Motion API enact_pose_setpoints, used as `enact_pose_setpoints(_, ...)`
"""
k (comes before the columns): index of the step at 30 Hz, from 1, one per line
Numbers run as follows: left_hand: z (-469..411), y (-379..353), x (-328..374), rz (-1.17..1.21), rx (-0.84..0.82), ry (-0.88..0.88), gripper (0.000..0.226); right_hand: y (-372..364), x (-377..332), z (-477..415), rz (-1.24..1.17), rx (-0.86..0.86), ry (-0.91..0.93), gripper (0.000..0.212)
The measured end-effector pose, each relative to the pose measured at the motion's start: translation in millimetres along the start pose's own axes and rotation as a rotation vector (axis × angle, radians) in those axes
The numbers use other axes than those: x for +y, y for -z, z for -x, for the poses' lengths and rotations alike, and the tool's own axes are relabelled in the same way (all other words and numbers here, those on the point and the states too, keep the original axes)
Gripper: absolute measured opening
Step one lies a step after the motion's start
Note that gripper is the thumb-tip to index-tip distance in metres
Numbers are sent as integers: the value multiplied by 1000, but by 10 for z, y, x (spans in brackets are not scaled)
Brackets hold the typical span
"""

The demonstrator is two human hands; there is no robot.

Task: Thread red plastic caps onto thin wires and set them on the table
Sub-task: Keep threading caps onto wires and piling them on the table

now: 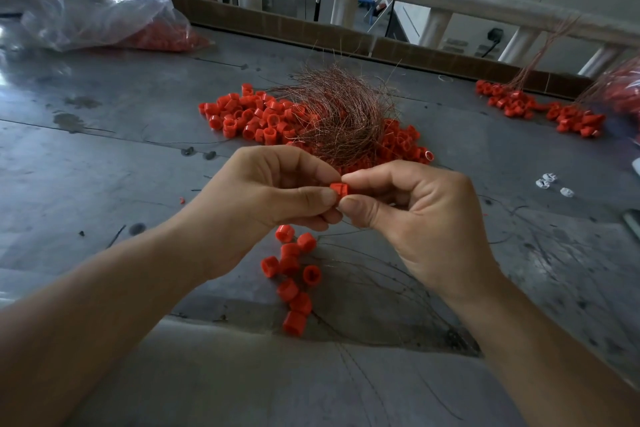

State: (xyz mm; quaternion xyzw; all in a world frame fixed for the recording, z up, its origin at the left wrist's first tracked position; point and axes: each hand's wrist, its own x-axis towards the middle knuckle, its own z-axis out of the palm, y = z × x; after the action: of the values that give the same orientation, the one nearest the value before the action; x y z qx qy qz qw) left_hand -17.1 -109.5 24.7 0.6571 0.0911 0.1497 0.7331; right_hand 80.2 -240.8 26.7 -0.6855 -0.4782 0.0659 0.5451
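Red cap point(339, 189): it is held in the air above the desk point(104, 149), between the two hands and in front of the wire bundle point(346, 114).
Left hand point(273, 194): thumb and forefinger pinch the red cap from its left side; the other fingers are curled below.
Right hand point(415, 215): thumb and forefinger are closed on the right side of the same cap. Whether a wire is also between them I cannot tell; it is too thin to see.
Step in hand: probably a wire end is being guided through the cap, which is not yet set down.
Loose caps point(256, 118): a wide pile behind the hands, with the copper-coloured bundle lying partly on it.
Threaded caps point(294, 281): a small group lies on the desk just below the hands, with thin wires point(374, 288) spreading to the right.
Handling: I judge the cap light, stiff and smooth, so it can slip or roll. It is best taken by the side wall, with the open ends left free.
Wire handling: it looks soft and easy to bend, so a hold near the tip seems better.
Plastic bag point(97, 17): at the far left, with more red pieces inside.
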Motion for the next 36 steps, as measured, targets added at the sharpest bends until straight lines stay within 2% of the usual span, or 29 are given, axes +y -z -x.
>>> enact_pose_setpoints(14,-3,15,-30,-2,-72,38,25,15,-2,24,23,-5,6,19)
enact_pose_setpoints(20,4,13,-70,-20,-60,-8,20,5,24,41,33,17,18,20)
enact_pose_setpoints(24,-5,38,-54,18,-134,36,19,11,16,56,25,14,75,17)
enact_pose_setpoints(29,-12,108,-25,63,-258,63,22,31,11,28,-119,-95,31,19)
enact_pose_setpoints(34,-14,131,-23,93,-296,81,38,52,19,12,-109,-120,21,23)
enact_pose_setpoints(36,-14,131,-17,95,-281,60,36,45,12,15,-122,-91,60,19)
